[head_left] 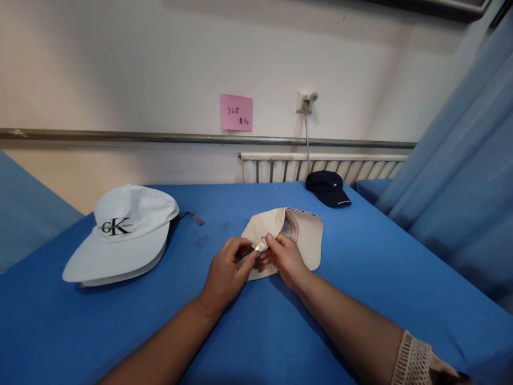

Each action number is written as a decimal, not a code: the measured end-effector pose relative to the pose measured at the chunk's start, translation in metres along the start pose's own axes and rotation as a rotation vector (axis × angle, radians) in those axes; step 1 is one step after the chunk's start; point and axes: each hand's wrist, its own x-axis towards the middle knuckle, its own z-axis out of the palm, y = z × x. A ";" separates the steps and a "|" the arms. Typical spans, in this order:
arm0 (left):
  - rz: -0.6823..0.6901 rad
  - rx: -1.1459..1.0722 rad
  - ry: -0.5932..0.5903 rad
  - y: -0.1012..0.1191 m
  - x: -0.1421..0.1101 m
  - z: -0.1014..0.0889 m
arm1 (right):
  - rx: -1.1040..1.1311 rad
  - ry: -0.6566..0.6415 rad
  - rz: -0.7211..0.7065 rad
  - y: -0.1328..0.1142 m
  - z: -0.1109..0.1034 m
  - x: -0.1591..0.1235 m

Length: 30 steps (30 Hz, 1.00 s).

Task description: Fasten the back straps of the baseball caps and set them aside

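Observation:
A beige baseball cap (308,238) lies on its side on the blue-covered table, brim to the right. At its back edge my left hand (229,267) pinches the cap's strap (260,247), near a small shiny piece that looks like a buckle. My right hand (286,256) is closed on the same strap from the other side, thumb and fingers together. Both hands meet over the cap and hide part of its opening.
White caps (120,230) with a CK logo sit stacked at the left, a dark strap sticking out. A navy cap (328,188) rests at the far right edge. Behind the table (248,342) are a radiator (276,168), a metal rail (168,137) and a blue curtain (460,182).

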 end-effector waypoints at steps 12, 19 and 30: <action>-0.001 0.124 0.049 0.011 -0.003 0.001 | -0.997 -0.082 -0.713 -0.005 -0.004 -0.024; -0.026 0.156 0.007 0.017 -0.004 -0.002 | -1.132 -0.074 -0.789 -0.008 -0.004 -0.030; 0.015 0.227 0.020 0.021 -0.007 0.001 | -1.253 -0.147 -0.804 -0.006 -0.001 -0.033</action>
